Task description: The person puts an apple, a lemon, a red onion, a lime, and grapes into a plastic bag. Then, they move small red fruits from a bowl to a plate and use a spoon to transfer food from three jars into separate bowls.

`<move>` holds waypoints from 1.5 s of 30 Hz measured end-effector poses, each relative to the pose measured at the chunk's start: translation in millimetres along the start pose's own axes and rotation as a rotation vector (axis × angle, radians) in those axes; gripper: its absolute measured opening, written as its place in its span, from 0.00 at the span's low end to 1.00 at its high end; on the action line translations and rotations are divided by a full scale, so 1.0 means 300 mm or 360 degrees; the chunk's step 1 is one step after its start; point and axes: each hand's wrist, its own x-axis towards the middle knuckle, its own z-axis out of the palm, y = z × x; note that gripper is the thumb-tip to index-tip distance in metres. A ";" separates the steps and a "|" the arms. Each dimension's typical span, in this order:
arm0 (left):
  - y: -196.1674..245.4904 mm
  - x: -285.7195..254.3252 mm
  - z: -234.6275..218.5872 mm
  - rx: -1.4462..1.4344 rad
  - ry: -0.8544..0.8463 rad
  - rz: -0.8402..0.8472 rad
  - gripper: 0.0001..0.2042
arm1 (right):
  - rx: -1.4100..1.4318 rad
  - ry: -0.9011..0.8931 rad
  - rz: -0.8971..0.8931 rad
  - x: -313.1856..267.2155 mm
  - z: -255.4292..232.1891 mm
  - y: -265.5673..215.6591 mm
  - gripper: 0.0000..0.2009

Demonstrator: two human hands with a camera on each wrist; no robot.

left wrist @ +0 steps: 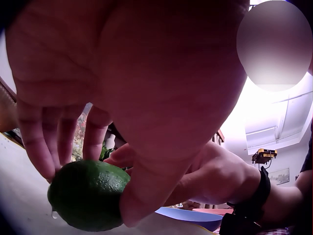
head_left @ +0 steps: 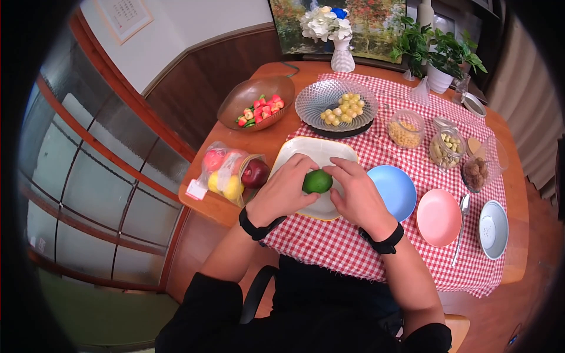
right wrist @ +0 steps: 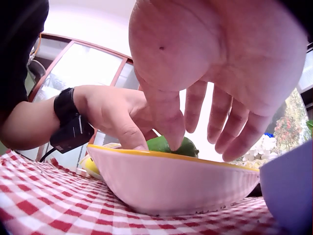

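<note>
Head view: can see a wooden table (head_left: 273, 138), with a white dish (head_left: 321, 147) by its near edge. Over the dish, can make out the right hand (head_left: 362, 195) with loose fingers, perhaps just touching, and the left hand (head_left: 284, 187) pinching, thumb against fingertips, a green fruit (head_left: 318, 182) above the dish's middle.

We count one left hand (head_left: 286, 187), one right hand (head_left: 364, 194), one green fruit (head_left: 317, 182) between them and one white dish (head_left: 294, 148) under them. Beyond the hands we see one brown bowl (head_left: 234, 107) and one clear bowl (head_left: 309, 107); left of the left hand, one bag (head_left: 228, 167). To the right hand's right sit one blue plate (head_left: 392, 193), one pink plate (head_left: 439, 217), one grey bowl (head_left: 488, 219), one metal utensil (head_left: 465, 205) and three clear containers (head_left: 406, 129) (head_left: 446, 147) (head_left: 496, 157).
</note>
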 end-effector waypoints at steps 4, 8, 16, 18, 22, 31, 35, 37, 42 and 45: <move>0.000 -0.006 0.023 -0.0078 0.0012 0.0143 0.25 | 0.0105 -0.0140 -0.0005 -0.001 0.004 -0.003 0.23; 0.013 -0.023 0.045 -0.0146 -0.0096 -0.0034 0.23 | 0.0070 -0.0190 -0.0052 0.001 0.012 0.005 0.22; 0.014 -0.072 0.023 -0.0046 0.0186 0.0130 0.20 | 0.0027 -0.0147 0.0131 0.007 -0.023 -0.022 0.20; 0.013 -0.095 0.008 -0.0103 0.0217 0.0061 0.20 | 0.0007 -0.0034 0.0113 0.010 -0.027 -0.023 0.20; 0.020 -0.148 -0.043 -0.0096 0.0418 -0.0051 0.16 | -0.0043 0.0000 0.0272 0.015 -0.028 -0.018 0.21; -0.088 -0.323 -0.133 0.0176 0.0877 -0.0408 0.14 | -0.0198 0.0232 0.0393 0.041 -0.030 -0.051 0.22; -0.143 -0.366 -0.118 0.0404 0.0866 -0.0667 0.16 | -0.0097 0.0187 0.0349 0.076 -0.025 -0.087 0.21; -0.153 -0.378 -0.114 0.0455 0.0849 -0.0767 0.16 | -0.0069 0.0106 0.0197 0.094 0.003 -0.104 0.21; -0.165 -0.394 -0.122 0.0354 0.0914 -0.0771 0.11 | 0.0135 -0.0161 -0.0249 0.130 0.109 -0.261 0.17; -0.169 -0.401 -0.130 0.0267 0.0899 -0.0737 0.08 | 0.0054 -0.0280 -0.0351 0.147 0.205 -0.323 0.15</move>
